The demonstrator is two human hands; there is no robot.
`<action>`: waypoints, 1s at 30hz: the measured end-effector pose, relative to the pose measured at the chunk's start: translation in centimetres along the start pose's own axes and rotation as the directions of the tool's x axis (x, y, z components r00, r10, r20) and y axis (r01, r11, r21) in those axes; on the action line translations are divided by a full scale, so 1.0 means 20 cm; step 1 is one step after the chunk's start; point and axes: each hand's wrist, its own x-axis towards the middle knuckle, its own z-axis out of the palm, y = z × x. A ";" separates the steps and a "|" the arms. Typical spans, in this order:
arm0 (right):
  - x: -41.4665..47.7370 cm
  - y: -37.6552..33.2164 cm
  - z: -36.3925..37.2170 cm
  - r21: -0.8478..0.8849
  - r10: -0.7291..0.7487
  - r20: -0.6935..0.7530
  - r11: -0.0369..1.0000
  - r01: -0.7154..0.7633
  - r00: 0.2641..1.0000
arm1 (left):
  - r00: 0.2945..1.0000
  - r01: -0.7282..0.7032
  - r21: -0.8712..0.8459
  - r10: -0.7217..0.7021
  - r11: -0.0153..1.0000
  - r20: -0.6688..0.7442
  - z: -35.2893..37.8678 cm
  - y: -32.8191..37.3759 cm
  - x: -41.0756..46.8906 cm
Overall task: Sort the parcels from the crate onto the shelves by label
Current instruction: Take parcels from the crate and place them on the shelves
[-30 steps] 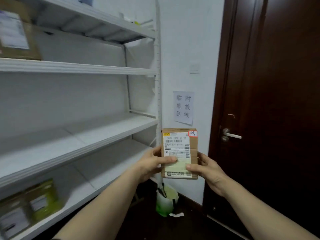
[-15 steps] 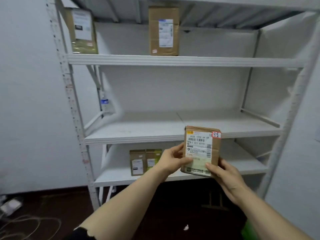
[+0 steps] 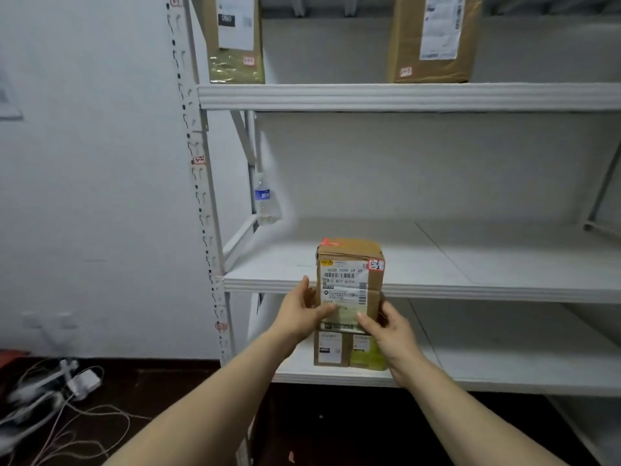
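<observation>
- Parcel [image 3: 349, 284] upright, label facing the camera, held between both hands in front of the middle shelf [image 3: 470, 290] edge.
- Left hand [image 3: 300, 314] clasps its left side, thumb across the lower label.
- Right hand [image 3: 386, 327] clasps the lower right corner, thumb on the front.
- Parcel's top rises above both hands; its base is hidden behind them.
- Two boxes [image 3: 346, 351] stand on the shelf below.

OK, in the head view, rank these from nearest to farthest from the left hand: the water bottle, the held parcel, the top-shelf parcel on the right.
1. Held parcel: touching the left hand.
2. Water bottle: up-left, at the middle shelf's back corner.
3. Top-shelf parcel on the right: high, up-right.
</observation>
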 end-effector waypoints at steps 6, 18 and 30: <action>0.33 0.05 0.21 -0.145 0.028 -0.039 0.989 -0.033 0.999 | 1.000 -0.018 0.108 0.017 0.994 0.009 -0.14 -0.10 0.37; 1.04 0.18 0.38 -0.406 -0.003 0.106 0.913 0.046 0.994 | 0.978 0.065 0.299 -0.001 0.952 -0.210 -0.18 -0.35 0.96; 1.37 0.28 0.41 -0.513 -0.026 0.109 0.855 0.078 0.994 | 0.943 0.197 0.408 -0.059 0.892 -0.327 -0.15 -0.43 1.30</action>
